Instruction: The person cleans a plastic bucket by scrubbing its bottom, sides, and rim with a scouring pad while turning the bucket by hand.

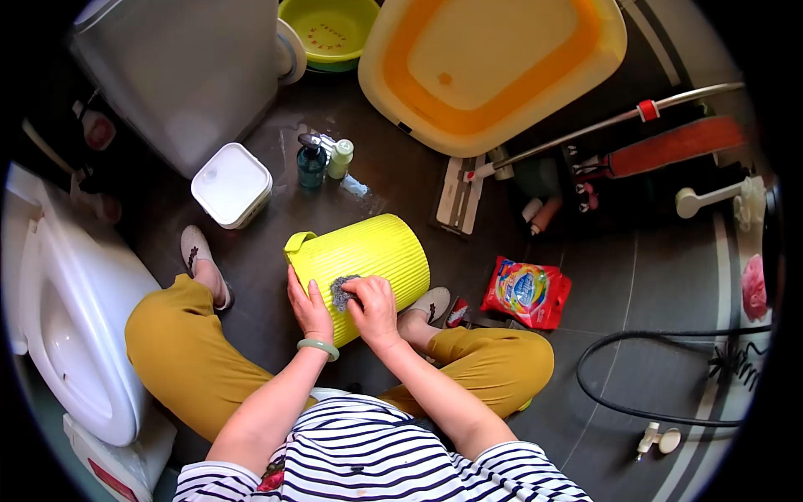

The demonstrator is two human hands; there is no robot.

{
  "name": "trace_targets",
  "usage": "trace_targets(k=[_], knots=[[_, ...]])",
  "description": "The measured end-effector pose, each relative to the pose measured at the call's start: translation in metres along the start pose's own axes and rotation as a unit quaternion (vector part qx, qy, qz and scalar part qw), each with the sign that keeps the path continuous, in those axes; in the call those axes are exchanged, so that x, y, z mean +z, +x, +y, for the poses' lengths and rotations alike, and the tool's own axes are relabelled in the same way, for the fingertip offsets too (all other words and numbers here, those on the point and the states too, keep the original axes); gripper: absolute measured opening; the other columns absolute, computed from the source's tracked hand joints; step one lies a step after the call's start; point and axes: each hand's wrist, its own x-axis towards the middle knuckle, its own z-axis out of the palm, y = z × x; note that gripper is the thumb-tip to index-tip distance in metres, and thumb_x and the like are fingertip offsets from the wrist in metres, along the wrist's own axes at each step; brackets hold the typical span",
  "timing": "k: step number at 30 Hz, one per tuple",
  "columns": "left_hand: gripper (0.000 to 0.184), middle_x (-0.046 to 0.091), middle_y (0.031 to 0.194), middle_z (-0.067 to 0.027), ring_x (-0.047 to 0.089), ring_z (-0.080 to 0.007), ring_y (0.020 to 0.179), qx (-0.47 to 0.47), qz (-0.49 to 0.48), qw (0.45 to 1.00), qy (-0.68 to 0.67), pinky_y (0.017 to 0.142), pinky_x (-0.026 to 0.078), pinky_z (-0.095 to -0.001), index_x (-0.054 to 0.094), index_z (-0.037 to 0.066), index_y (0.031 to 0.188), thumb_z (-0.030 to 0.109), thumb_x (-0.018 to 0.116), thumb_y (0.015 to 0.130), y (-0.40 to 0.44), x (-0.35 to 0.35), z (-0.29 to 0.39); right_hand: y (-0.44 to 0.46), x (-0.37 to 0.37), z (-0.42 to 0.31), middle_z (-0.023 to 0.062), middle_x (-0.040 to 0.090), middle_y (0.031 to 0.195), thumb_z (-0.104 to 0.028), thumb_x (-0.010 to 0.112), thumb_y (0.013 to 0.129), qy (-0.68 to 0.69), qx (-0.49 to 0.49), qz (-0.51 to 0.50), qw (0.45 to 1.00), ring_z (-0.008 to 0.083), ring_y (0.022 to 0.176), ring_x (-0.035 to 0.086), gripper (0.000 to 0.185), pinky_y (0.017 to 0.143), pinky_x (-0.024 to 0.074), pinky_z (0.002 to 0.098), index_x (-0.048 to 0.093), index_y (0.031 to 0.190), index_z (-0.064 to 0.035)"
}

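Head view: yellow bin (pixel 393 251) lies tilted at twelve o'clock. Left hand (pixel 311 316), fingers extended, braces bin's eight-o'clock end; right hand (pixel 376 309) pinches grey scourer (pixel 341 294) against wall. Judged light, stiff, slippery if wet; best hold: eight-o'clock end.

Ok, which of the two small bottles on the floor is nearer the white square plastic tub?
The dark teal bottle; the pale green bottle stands farther from the tub.

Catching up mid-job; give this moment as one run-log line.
left hand: steadies yellow bin | right hand: presses scrubber on bin's side | bin: tipped over | red packet: on floor
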Motion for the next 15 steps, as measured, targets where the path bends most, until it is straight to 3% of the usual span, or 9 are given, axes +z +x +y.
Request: trace_targets(k=[3, 5, 9, 15], knots=[[0.050, 0.037, 0.135, -0.0236, 0.037, -0.0366, 0.124, 0.001, 0.002, 1.000, -0.018, 0.103, 0.029, -0.0405, 0.029, 0.000, 0.137, 0.018, 0.044, 0.093, 0.001, 0.000, 0.001, 0.007, -0.006, 0.015, 0.0065, 0.060, 0.088, -0.002, 0.063, 0.066, -0.019, -0.018, 0.014, 1.000, 0.0280, 0.087, 0.053, 0.021, 0.078, 0.0426, 0.0380, 0.061, 0.086, -0.0085], [0.050, 0.037, 0.135, -0.0235, 0.037, -0.0366, 0.124, -0.014, -0.001, 1.000, -0.026, 0.104, 0.029, -0.0404, 0.029, 0.000, 0.137, 0.018, 0.044, 0.093, 0.002, -0.002, 0.009, 0.021, -0.015, 0.048, 0.0064, 0.060, 0.088, -0.001, 0.063, 0.067, -0.079, 0.023, 0.047, 0.996, 0.0283, 0.088, 0.054, 0.021, 0.077, 0.0432, 0.0386, 0.062, 0.086, -0.0090], [0.050, 0.037, 0.134, -0.0231, 0.037, -0.0366, 0.123, -0.011, 0.003, 1.000, -0.026, 0.103, 0.029, -0.0402, 0.029, 0.001, 0.137, 0.018, 0.045, 0.093, 0.003, 0.001, 0.002, 0.039, -0.032, 0.112, 0.0065, 0.060, 0.087, -0.003, 0.063, 0.069, -0.179, 0.189, 0.148, 0.954, 0.0288, 0.088, 0.054, 0.017, 0.077, 0.0444, 0.0397, 0.062, 0.086, -0.0096], [0.050, 0.037, 0.134, -0.0221, 0.037, -0.0361, 0.123, -0.026, -0.002, 0.999, -0.020, 0.103, 0.029, -0.0401, 0.030, 0.002, 0.137, 0.018, 0.045, 0.093, 0.005, -0.001, 0.007, 0.011, -0.005, 0.033, 0.0055, 0.060, 0.087, -0.002, 0.064, 0.067, -0.061, 0.017, 0.064, 0.996, 0.0263, 0.088, 0.054, 0.021, 0.079, 0.0437, 0.0365, 0.063, 0.086, -0.0095]])
